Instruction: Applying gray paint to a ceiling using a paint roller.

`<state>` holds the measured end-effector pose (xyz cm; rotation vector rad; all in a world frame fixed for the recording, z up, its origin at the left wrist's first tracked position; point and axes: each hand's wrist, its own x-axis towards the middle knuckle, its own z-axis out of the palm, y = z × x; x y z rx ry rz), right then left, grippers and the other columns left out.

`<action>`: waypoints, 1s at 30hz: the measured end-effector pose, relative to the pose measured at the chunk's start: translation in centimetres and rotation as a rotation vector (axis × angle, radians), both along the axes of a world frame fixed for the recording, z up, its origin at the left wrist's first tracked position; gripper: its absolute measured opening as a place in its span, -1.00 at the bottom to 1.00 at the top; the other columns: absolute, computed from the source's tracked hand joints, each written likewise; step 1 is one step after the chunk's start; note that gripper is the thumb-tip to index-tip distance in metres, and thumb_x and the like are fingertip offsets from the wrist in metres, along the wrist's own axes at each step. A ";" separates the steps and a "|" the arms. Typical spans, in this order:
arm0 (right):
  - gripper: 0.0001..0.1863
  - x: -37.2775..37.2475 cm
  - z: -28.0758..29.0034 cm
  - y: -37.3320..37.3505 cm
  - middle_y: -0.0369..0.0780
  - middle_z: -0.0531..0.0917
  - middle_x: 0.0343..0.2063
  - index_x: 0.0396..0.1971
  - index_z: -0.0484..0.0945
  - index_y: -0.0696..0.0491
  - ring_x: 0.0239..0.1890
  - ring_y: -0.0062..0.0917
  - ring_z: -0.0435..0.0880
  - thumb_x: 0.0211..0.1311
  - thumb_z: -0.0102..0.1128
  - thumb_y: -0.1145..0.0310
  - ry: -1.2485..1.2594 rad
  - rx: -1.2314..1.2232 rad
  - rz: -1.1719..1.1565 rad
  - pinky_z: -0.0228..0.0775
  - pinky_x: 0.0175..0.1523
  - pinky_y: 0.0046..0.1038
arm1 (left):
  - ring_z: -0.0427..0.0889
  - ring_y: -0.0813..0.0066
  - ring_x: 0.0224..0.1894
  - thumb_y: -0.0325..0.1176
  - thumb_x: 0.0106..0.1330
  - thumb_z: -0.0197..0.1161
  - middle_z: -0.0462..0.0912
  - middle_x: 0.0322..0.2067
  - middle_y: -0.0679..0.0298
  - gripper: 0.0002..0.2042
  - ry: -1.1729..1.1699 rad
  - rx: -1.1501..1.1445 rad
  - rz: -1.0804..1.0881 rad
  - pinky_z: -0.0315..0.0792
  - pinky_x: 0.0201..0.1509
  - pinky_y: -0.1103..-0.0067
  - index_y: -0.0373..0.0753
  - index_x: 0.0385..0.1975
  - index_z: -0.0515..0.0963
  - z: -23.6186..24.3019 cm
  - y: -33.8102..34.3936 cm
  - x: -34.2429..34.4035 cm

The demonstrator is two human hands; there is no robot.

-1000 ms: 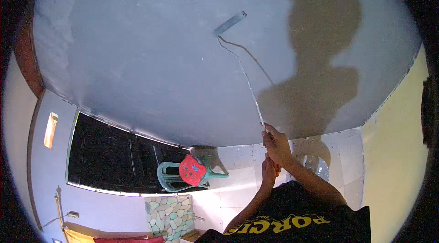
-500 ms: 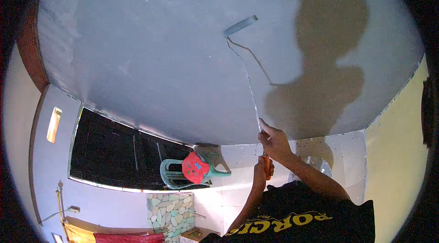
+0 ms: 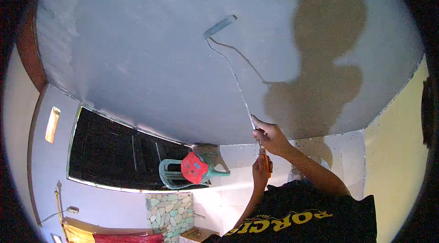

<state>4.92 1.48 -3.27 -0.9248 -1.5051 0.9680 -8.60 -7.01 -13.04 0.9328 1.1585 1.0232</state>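
A paint roller (image 3: pixel 220 26) on a long, bent metal rod rests against or very near a large grey painted surface (image 3: pixel 137 37). My right hand (image 3: pixel 270 137) grips the rod above its orange handle. Just below it, my left hand (image 3: pixel 260 170) is closed around that orange handle. The roller's thin shadow runs to the right of the rod, toward a big shadow of a head in a cap and shoulders on the grey surface. A dark shirt with yellow print fills the bottom centre around my forearms.
A teal plastic chair (image 3: pixel 169 174) with a red cushion (image 3: pixel 191 170) shows before a long dark panel (image 3: pixel 105 142). Lower left are a pebble-patterned panel (image 3: pixel 167 213), a yellow and maroon cloth (image 3: pixel 114 238) and a socket (image 3: pixel 73 209). A pale yellow wall (image 3: pixel 393 151) bounds the right side.
The roller shifted right and slightly down, then back to the left, ending left of where it started. Both hands have moved slightly left with the rod, still gripping it.
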 end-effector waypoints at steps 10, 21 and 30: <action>-0.37 -2.9 -1.6 1.1 -0.29 0.52 -0.54 0.41 0.10 0.01 -0.50 -0.67 0.49 0.35 -0.02 0.57 0.132 -0.077 0.093 0.47 -0.36 -0.57 | 0.32 0.51 -0.62 -0.02 0.50 -0.09 0.37 -0.68 0.27 -0.54 0.477 0.220 0.305 0.24 -0.55 0.49 -0.37 -0.34 0.45 1.9 0.2 -0.7; -0.36 -3.3 -0.9 1.2 -0.30 0.50 -0.55 0.40 0.13 0.02 -0.51 -0.71 0.45 0.33 0.00 0.60 0.126 -0.047 0.041 0.42 -0.36 -0.63 | 0.25 0.57 -0.63 0.02 0.50 -0.10 0.30 -0.70 0.32 -0.50 0.604 0.289 0.307 0.19 -0.57 0.52 -0.37 -0.45 0.43 2.7 1.0 -0.8; -0.37 -2.9 -1.8 1.1 -0.23 0.55 -0.56 0.36 0.18 0.11 -0.49 -0.63 0.52 0.26 0.04 0.59 0.068 -0.045 -0.069 0.41 -0.33 -0.57 | 0.20 0.70 -0.64 -0.01 0.51 -0.08 0.23 -0.67 0.45 -0.57 0.199 0.176 0.163 0.08 -0.61 0.64 -0.22 -0.52 0.34 0.2 1.5 -1.4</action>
